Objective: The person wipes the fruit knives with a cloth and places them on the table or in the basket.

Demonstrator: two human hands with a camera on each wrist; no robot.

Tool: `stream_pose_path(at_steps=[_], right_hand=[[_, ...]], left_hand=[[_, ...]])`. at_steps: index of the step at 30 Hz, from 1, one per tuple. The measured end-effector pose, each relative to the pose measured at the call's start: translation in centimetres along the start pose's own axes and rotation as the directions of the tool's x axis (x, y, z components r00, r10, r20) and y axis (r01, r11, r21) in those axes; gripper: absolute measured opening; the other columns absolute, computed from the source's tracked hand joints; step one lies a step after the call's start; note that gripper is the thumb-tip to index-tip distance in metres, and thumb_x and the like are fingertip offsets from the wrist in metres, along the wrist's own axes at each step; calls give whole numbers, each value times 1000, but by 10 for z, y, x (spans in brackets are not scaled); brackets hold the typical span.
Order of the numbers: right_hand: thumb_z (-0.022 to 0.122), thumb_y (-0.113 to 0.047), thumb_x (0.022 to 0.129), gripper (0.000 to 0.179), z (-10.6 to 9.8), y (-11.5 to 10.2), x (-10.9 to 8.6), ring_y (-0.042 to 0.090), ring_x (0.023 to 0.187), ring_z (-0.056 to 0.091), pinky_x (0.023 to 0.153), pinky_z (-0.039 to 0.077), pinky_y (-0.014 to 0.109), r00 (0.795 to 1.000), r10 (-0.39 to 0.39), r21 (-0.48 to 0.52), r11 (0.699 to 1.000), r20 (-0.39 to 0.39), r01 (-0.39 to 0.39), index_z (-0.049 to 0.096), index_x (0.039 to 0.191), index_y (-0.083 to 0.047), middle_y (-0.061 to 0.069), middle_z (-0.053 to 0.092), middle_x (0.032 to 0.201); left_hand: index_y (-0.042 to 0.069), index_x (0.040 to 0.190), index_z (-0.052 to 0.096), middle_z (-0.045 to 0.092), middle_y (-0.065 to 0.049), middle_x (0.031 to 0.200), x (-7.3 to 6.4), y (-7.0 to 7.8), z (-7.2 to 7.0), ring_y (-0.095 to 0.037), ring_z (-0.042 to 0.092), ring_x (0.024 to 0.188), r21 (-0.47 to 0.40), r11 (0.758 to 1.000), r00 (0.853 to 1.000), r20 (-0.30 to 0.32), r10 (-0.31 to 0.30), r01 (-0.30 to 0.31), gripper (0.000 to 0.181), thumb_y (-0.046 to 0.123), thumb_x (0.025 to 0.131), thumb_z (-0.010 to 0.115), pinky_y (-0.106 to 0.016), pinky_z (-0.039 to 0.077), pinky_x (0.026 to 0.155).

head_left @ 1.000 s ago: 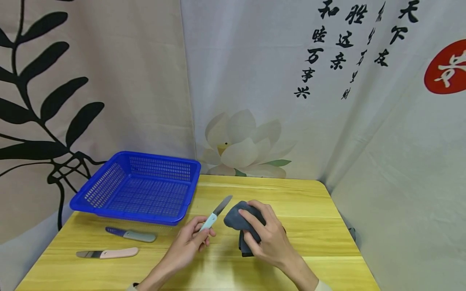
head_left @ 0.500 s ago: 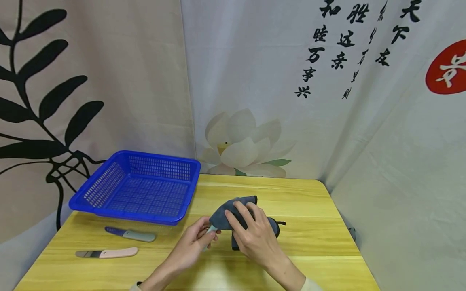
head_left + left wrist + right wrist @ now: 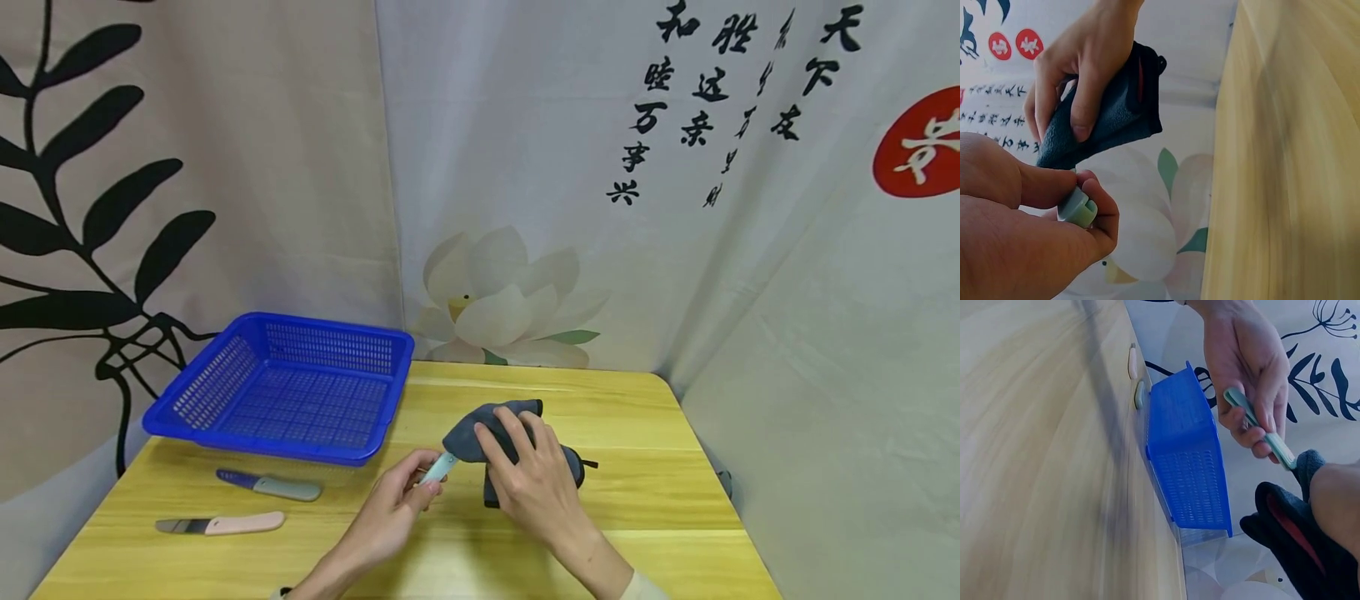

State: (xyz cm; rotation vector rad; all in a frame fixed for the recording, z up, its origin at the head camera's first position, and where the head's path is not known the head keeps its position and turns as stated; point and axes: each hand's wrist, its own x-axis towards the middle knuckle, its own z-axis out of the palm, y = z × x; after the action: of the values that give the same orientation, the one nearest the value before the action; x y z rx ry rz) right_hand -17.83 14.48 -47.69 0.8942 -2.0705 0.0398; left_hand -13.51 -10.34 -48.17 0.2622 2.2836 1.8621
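Observation:
My left hand (image 3: 392, 507) pinches the mint-green handle of a folding knife (image 3: 438, 469) between thumb and fingers. A dark blue-grey cloth (image 3: 468, 435) with black edging is wrapped over the knife's blade, which is hidden inside it. Around that cloth my right hand (image 3: 536, 482) curls, squeezing it onto the blade. In the left wrist view the handle's slotted end (image 3: 1080, 208) sticks out beneath my left thumb. The right wrist view shows the handle (image 3: 1280, 449) running into the bunched cloth (image 3: 1309, 467), both raised off the table.
A blue plastic basket (image 3: 281, 451) stands at the table's back left. In front of it lie a knife with a grey-green handle and blue blade (image 3: 268, 485) and a pink-handled knife (image 3: 243, 522). The wooden table (image 3: 637, 500) meets a printed curtain (image 3: 517, 167) behind.
The blade was bare a second ago, with the cloth to its right. My right hand moved left and covered the blade; since then both hands have shifted slightly, showing more handle.

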Motion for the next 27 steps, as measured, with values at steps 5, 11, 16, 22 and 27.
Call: stream_pose_path(at_steps=[5,11,16,22,27], right_hand=[[37,-28,122,45,1,7,-1,39,113,62,88,62,51,999,33,9,999,0,-33,76,139,-14,21,66,144],[37,-31,122,46,2,15,-5,40,114,62,88,62,53,997,81,36,996,9,-81,76,140,-14,23,65,145],[36,-31,122,47,1,23,-8,42,116,61,92,62,56,992,126,61,990,25,-127,75,140,-13,24,65,146],[53,-22,116,35,0,36,-14,45,115,60,93,61,59,984,176,81,981,34,-178,74,141,-11,27,64,147],[56,-20,114,35,-2,44,-19,46,114,61,93,61,59,976,219,77,973,-10,-218,75,140,-8,28,66,146]], left_hand=[[4,148,63,69,-11,114,-2,-2,0,-13,61,95,18,1000,1000,-16,21,-21,34,6,115,56,-24,53,83],[4,147,64,67,-12,112,-3,-3,-2,-12,60,93,16,999,999,-3,33,-33,33,5,115,56,-23,51,79],[2,145,64,68,-13,111,-3,-4,-3,-12,61,94,6,999,999,4,38,-38,32,5,115,57,-22,52,81],[-1,148,61,71,-14,116,-3,-7,-3,-12,63,97,-28,999,1000,11,23,-23,35,5,114,57,-24,55,85],[-5,151,59,74,-19,127,-3,-7,-3,-15,72,108,-92,996,1000,-13,18,-19,37,4,115,56,-24,61,92]])
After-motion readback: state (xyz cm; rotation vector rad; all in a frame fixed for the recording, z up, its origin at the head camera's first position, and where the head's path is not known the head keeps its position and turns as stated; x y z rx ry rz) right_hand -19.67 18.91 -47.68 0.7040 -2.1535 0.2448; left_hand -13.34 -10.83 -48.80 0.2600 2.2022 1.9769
